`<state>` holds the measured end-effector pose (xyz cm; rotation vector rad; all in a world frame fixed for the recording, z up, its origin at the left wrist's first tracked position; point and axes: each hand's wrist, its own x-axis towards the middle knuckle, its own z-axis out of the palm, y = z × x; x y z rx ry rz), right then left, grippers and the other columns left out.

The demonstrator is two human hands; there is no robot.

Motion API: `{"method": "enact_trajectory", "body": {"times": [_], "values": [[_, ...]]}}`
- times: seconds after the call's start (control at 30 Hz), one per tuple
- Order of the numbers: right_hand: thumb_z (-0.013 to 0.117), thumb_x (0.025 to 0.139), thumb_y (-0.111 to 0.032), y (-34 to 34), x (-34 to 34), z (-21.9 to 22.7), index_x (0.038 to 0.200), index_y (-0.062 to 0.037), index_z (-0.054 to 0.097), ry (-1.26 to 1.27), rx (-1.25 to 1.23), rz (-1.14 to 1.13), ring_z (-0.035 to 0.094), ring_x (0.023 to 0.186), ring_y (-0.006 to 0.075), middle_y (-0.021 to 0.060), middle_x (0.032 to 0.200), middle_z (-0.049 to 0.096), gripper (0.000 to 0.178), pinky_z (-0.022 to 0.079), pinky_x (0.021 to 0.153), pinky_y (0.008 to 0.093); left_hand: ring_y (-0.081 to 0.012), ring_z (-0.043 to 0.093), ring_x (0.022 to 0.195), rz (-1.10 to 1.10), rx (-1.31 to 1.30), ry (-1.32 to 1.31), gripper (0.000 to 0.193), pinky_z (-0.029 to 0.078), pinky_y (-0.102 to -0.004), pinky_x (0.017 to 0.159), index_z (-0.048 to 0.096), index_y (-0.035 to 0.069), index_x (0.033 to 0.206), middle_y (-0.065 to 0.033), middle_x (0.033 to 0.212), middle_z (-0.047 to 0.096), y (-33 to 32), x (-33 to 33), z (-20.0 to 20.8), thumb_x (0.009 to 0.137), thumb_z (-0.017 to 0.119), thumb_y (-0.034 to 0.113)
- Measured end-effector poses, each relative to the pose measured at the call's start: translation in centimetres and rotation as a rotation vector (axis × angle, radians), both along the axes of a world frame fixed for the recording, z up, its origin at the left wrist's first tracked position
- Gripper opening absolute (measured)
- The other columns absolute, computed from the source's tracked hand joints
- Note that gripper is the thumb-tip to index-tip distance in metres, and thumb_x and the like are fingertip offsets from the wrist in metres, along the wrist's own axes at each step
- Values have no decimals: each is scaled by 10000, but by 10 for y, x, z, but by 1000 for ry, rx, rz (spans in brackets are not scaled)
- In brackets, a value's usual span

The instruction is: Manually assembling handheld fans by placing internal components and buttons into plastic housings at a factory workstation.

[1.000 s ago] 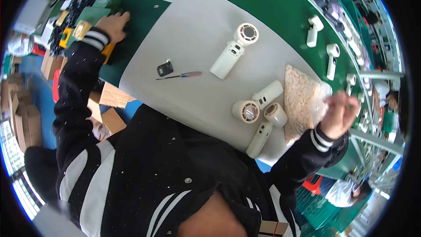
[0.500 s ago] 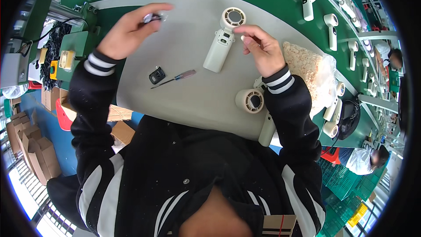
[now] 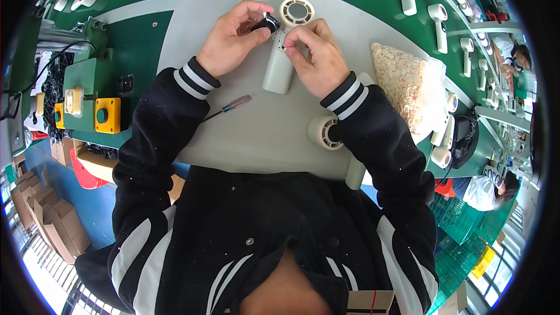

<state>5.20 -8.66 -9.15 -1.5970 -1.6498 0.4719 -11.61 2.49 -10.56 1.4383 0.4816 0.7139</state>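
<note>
A white handheld fan body [image 3: 279, 67] with a round head [image 3: 297, 10] lies on the grey mat [image 3: 245, 134]. My left hand [image 3: 230, 39] pinches a small black part [image 3: 267, 22] just left of the fan's neck. My right hand [image 3: 315, 58] rests on the fan's right side, its fingertips pinched at the neck where something tiny may be held; I cannot make it out. Both hands nearly touch over the fan.
A screwdriver [image 3: 228, 107] lies on the mat under my left forearm. More white fan units [image 3: 325, 133] sit by my right sleeve. A clear bag of pale small parts [image 3: 408, 90] lies to the right. Green fixtures with a yellow button box [image 3: 107, 115] stand at the left.
Both hands have come together at the fan's neck. My left hand, earlier out at the far left, carried the small black part in; my right hand moved onto the fan.
</note>
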Motion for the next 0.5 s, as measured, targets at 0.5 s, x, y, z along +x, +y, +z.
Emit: {"method": "enact_trajectory", "body": {"times": [0.5], "values": [[620, 821, -11, 5, -12, -3, 938, -83, 551, 305, -104, -164, 417, 698, 85, -4, 852, 458, 154, 379, 619, 210, -61, 531, 769, 95, -185, -54, 267, 408, -162, 680, 623, 55, 1130, -27, 899, 627, -9, -3, -2, 875, 609, -27]]}}
